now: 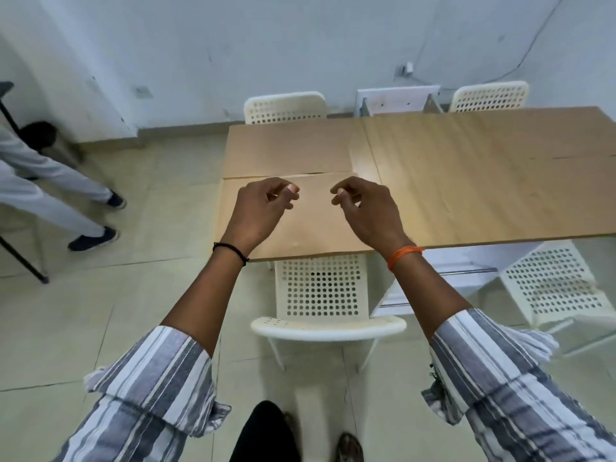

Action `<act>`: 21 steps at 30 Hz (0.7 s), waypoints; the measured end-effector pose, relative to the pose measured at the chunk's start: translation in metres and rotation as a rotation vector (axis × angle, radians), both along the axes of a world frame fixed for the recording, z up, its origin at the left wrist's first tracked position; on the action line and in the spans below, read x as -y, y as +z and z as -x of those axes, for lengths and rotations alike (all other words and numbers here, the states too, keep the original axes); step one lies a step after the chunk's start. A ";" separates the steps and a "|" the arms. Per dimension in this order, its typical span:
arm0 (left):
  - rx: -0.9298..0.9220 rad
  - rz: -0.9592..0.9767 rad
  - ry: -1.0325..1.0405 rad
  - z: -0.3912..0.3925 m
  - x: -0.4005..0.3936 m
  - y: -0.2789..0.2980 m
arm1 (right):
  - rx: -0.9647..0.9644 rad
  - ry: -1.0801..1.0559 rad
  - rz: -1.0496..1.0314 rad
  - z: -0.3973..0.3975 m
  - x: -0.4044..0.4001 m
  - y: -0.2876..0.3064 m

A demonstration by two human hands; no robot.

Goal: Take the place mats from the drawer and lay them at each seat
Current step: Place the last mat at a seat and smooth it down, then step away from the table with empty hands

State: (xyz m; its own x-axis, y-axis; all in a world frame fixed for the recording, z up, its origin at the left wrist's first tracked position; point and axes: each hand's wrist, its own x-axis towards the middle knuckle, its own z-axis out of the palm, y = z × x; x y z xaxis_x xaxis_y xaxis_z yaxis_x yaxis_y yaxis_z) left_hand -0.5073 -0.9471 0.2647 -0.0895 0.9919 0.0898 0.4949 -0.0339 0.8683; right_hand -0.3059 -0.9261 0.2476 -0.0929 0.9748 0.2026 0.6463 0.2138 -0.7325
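Note:
Two tan place mats lie flat on the left end of the wooden table: a far mat before the far-left chair and a near mat before the near-left chair. My left hand and my right hand hover just over the near mat with fingers loosely curled. Neither hand holds anything. The mats nearly match the table in colour. No drawer can be made out for certain.
White perforated chairs stand around the table: near left, near right, far left, far right. A white open unit stands against the wall behind the table. A person's legs are at the left, on the tiled floor.

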 end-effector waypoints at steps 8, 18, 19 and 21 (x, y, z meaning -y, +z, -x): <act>0.031 -0.021 0.066 0.145 -0.025 0.016 | -0.057 0.058 -0.042 0.140 -0.031 0.010; 0.006 -0.078 -0.013 0.367 -0.117 0.060 | -0.152 -0.007 -0.143 0.371 -0.105 0.044; 0.011 -0.077 -0.032 0.379 -0.128 0.062 | -0.142 -0.019 -0.149 0.385 -0.112 0.048; 0.027 -0.079 -0.063 0.400 -0.151 0.064 | -0.122 -0.052 -0.160 0.408 -0.129 0.053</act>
State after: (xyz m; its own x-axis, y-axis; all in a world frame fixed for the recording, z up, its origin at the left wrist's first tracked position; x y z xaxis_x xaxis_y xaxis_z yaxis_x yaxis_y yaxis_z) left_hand -0.9078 -0.7958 0.3283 -0.0307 0.9857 0.1659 0.4659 -0.1328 0.8748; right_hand -0.7140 -0.7971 0.3002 -0.0086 0.9320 0.3622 0.5681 0.3027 -0.7653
